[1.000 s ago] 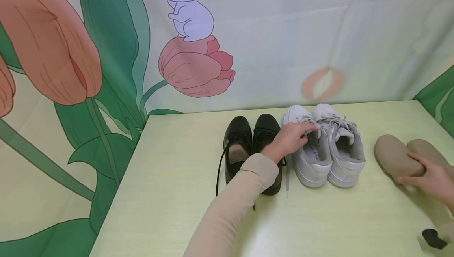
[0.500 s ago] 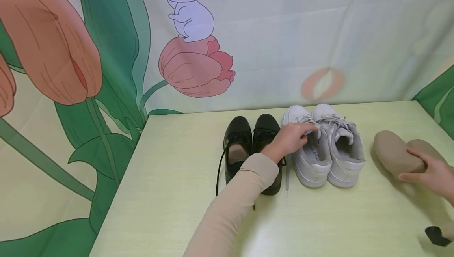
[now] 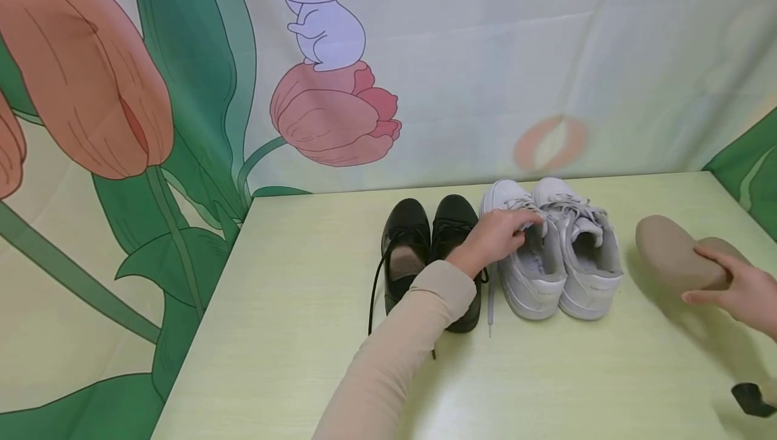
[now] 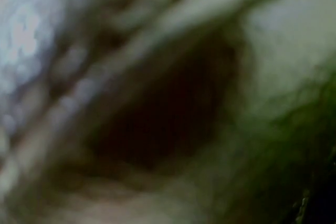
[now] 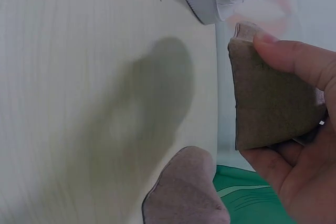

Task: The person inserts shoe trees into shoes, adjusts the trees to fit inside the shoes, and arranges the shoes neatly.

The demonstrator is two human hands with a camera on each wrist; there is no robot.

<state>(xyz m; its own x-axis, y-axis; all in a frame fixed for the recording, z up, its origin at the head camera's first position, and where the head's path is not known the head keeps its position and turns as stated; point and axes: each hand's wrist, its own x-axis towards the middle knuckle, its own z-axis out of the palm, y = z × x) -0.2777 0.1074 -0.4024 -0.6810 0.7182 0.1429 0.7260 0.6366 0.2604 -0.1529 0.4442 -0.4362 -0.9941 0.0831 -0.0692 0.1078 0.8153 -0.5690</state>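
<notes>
My right hand [image 3: 737, 295] grips a beige slipper [image 3: 680, 258] at the right, thumb on one side and fingers on the other. The right wrist view shows this slipper [image 5: 273, 98] with a wide shadow on the table below. A second beige slipper [image 3: 722, 246] shows just behind it, partly hidden by the hand. My left hand [image 3: 498, 234] holds the left white sneaker [image 3: 534, 295] at its laces and opening, fingers bent over the edge. Beside it stands the other white sneaker [image 3: 589, 295]. The left wrist view is dark and blurred.
A pair of black lace-up shoes [image 3: 408, 217] stands left of the sneakers, partly under my left sleeve [image 3: 394, 345], with loose laces on the pale table [image 3: 291, 305]. A printed curtain [image 3: 449, 62] hangs along the back edge. Something small and black [image 3: 753, 399] shows by the right forearm.
My right hand has moved the beige slipper slightly up and to the left, covering more of the second slipper. My left hand and the other shoes have stayed put.
</notes>
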